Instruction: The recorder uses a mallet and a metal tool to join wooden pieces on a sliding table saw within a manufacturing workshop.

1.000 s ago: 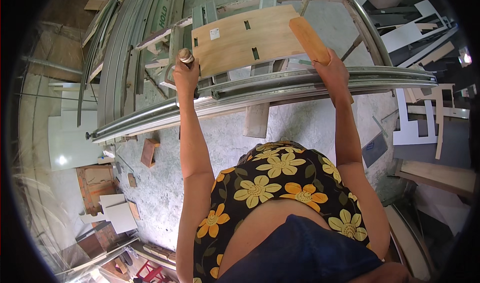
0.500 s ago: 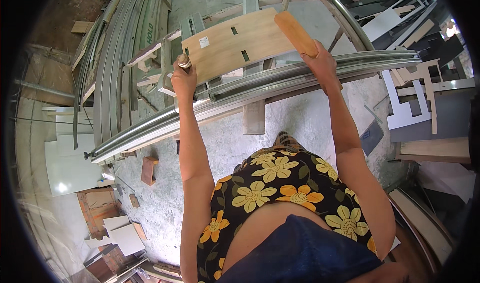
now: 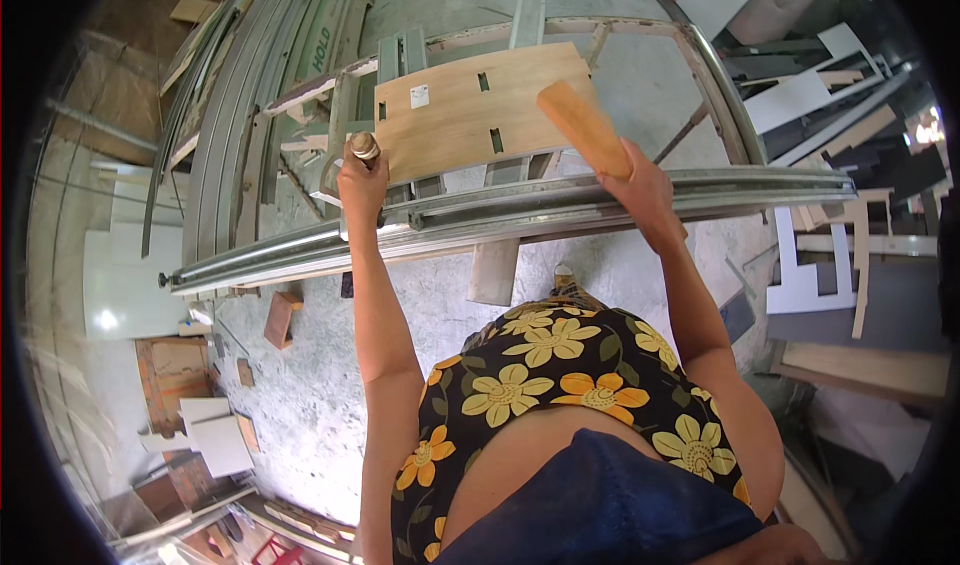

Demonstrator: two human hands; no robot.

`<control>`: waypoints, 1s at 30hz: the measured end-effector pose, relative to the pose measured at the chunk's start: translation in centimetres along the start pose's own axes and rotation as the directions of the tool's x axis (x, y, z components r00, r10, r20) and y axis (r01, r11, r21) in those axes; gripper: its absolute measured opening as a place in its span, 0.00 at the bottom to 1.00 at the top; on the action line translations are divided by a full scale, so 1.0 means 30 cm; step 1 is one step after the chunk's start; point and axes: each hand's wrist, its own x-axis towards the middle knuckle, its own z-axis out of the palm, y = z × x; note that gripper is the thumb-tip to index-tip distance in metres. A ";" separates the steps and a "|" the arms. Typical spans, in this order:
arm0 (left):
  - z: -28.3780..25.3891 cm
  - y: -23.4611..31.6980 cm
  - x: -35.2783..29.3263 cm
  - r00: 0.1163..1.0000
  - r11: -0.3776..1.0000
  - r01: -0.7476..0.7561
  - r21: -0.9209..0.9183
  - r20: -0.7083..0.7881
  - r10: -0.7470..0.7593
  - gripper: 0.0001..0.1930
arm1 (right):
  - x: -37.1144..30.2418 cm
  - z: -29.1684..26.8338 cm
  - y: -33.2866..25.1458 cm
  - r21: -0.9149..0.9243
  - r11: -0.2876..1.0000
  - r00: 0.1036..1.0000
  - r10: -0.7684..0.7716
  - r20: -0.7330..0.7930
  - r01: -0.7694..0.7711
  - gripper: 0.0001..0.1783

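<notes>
In my left hand is an upright chisel handle, its round wooden butt ringed with a band; the lower part of the tool is hidden. That hand is at the left end of a tan wooden panel, which has several dark rectangular slots and a small white label. My right hand grips the near end of a thick orange-brown wooden block. The block's far end tilts left over the panel's right part, apart from the chisel handle.
Long metal rails cross in front of me on a frame. Long metal strips are stacked at the left. White cutout boards and other offcuts lie at the right. A brown block lies on the concrete floor.
My right hand has brought the wooden block lower and nearer to me, its far end now over the panel. My left hand keeps its hold at the panel's left end. The view has shifted slightly.
</notes>
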 end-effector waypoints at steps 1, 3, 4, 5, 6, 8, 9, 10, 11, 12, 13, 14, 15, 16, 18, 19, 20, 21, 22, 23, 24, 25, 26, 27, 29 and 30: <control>0.004 -0.004 0.001 1.000 1.000 0.015 0.008 -0.010 -0.015 0.16 | -0.001 0.003 0.008 -0.002 1.000 1.000 -0.026 0.013 0.027 0.35; 0.003 -0.023 0.006 0.999 0.998 0.015 -0.054 -0.030 -0.017 0.15 | 0.001 -0.005 0.011 -0.001 0.998 0.997 -0.068 0.040 0.069 0.35; 0.008 -0.033 0.005 0.998 0.999 0.021 -0.033 -0.056 -0.023 0.15 | 0.008 -0.025 -0.003 0.082 0.994 0.988 -0.082 0.131 0.071 0.35; 0.011 -0.041 0.005 0.997 0.999 0.040 -0.023 -0.060 -0.041 0.15 | 0.018 -0.044 -0.016 0.164 0.984 0.971 -0.100 0.219 0.064 0.36; 0.011 -0.038 0.004 0.996 0.998 0.062 -0.030 -0.064 -0.064 0.15 | 0.024 -0.064 -0.019 0.261 0.965 0.956 -0.107 0.272 0.034 0.36; 0.013 -0.056 0.014 0.993 0.995 0.098 -0.036 -0.064 -0.100 0.14 | 0.089 -0.040 0.059 0.423 0.906 0.924 -0.177 0.338 0.019 0.36; 0.011 -0.053 0.017 0.992 0.994 0.109 -0.029 -0.067 -0.111 0.14 | 0.117 -0.039 0.092 0.567 0.824 0.891 -0.242 0.383 -0.020 0.35; 0.009 -0.051 0.020 0.992 0.996 0.084 -0.013 -0.091 -0.085 0.14 | 0.146 -0.043 0.121 0.567 0.823 0.886 -0.246 0.394 -0.023 0.35; 0.012 -0.048 0.018 0.992 0.998 0.058 0.004 -0.113 -0.057 0.14 | 0.174 -0.046 0.144 0.602 0.794 0.877 -0.230 0.422 -0.082 0.34; 0.011 -0.029 0.017 0.989 0.999 0.031 0.008 -0.144 -0.030 0.13 | 0.203 -0.047 0.155 0.633 0.761 0.866 -0.217 0.450 -0.138 0.33; 0.019 -0.049 0.015 0.989 0.999 0.038 0.015 -0.146 -0.035 0.13 | 0.229 -0.052 0.161 0.635 0.760 0.862 -0.222 0.457 -0.140 0.33; 0.024 -0.090 0.016 0.988 0.997 0.071 0.024 -0.136 -0.067 0.12 | 0.252 -0.060 0.162 0.653 0.728 0.853 -0.192 0.486 -0.208 0.32; 0.023 -0.093 0.020 0.987 0.994 0.101 0.031 -0.125 -0.097 0.11 | 0.272 -0.066 0.165 0.667 0.692 0.842 -0.162 0.514 -0.274 0.31; 0.024 -0.096 0.018 0.985 0.991 0.132 0.004 -0.112 -0.131 0.10 | 0.289 -0.061 0.174 0.669 0.689 0.839 -0.165 0.518 -0.277 0.31; 0.029 -0.095 0.022 0.987 0.993 0.114 0.029 -0.116 -0.110 0.10 | 0.312 -0.041 0.199 0.645 0.677 0.826 -0.096 0.555 -0.355 0.30; 0.029 -0.088 0.026 0.989 0.994 0.094 0.047 -0.119 -0.088 0.10 | 0.319 -0.028 0.219 0.648 0.672 0.824 -0.098 0.558 -0.359 0.30; 0.033 -0.087 0.031 0.989 0.994 0.093 0.055 -0.116 -0.086 0.10 | 0.325 -0.015 0.243 0.642 0.675 0.807 -0.116 0.580 -0.364 0.29; 0.035 -0.097 0.030 0.989 0.995 0.098 0.036 -0.116 -0.093 0.10 | 0.331 -0.006 0.257 0.636 0.678 0.786 -0.139 0.602 -0.367 0.29; 0.035 -0.107 0.029 0.988 0.995 0.102 0.016 -0.115 -0.099 0.11 | 0.337 -0.003 0.268 0.640 0.673 0.782 -0.146 0.606 -0.371 0.29; 0.032 -0.118 0.028 0.988 0.994 0.102 0.028 -0.116 -0.099 0.11 | 0.342 -0.002 0.277 0.630 0.652 0.747 -0.144 0.649 -0.422 0.28; 0.032 -0.115 0.029 0.989 0.995 0.099 0.028 -0.111 -0.095 0.11 | 0.344 -0.003 0.284 0.615 0.631 0.712 -0.138 0.689 -0.473 0.27; 0.030 -0.113 0.030 0.990 0.995 0.096 0.028 -0.106 -0.092 0.11 | 0.345 -0.004 0.287 0.618 0.625 0.709 -0.141 0.691 -0.478 0.27; 0.026 -0.111 0.025 0.991 0.995 0.103 0.002 -0.085 -0.103 0.12 | 0.345 -0.008 0.287 0.619 0.604 0.712 -0.117 0.692 -0.502 0.26; 0.025 -0.095 0.028 0.992 0.995 0.101 0.009 -0.082 -0.099 0.12 | 0.349 -0.010 0.284 0.621 0.582 0.717 -0.091 0.691 -0.525 0.25; 0.022 -0.067 0.028 0.995 0.997 0.045 0.066 -0.091 -0.039 0.13 | 0.346 -0.009 0.277 0.637 0.561 0.723 -0.093 0.684 -0.530 0.24; 0.023 -0.020 0.031 0.993 0.998 0.054 0.015 -0.107 -0.052 0.12 | 0.349 -0.011 0.277 0.648 0.547 0.732 -0.090 0.675 -0.530 0.23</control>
